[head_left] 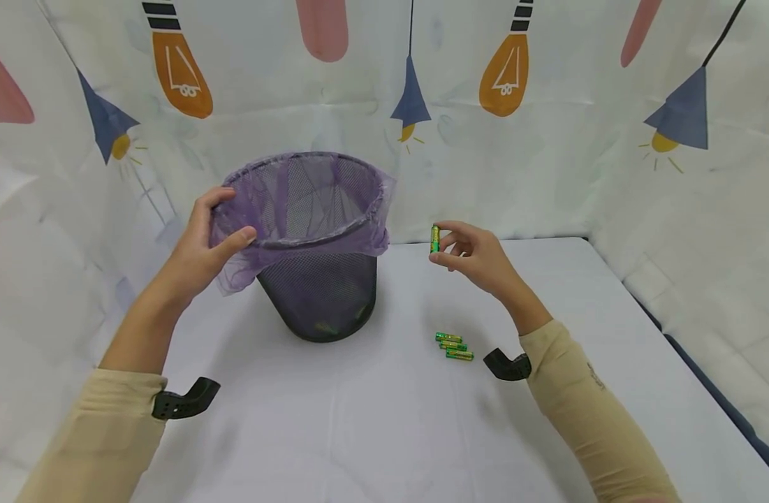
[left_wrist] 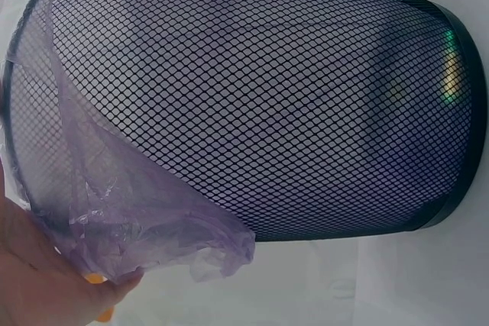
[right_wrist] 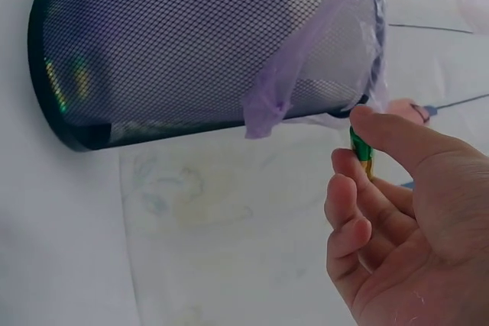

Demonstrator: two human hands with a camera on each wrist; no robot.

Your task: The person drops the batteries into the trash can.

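While left hand [head_left: 200, 241], widely spread, grips bin [head_left: 324, 293], right hand [head_left: 475, 255] pinches battery [head_left: 435, 239]

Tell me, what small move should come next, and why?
Probably shift the battery left over the bin: the right hand pinches it to the bin's right, the left hand holds the open bin, and green-gold shapes show at its bottom.

I see pale creased walls [head_left: 535, 175] on three sides; printed orange bulbs [head_left: 505, 73], blue lamps [head_left: 411, 94], pink shapes [head_left: 323, 28]; white tabletop [head_left: 371, 433] below; dark blue strip [head_left: 723, 403] along right edge.
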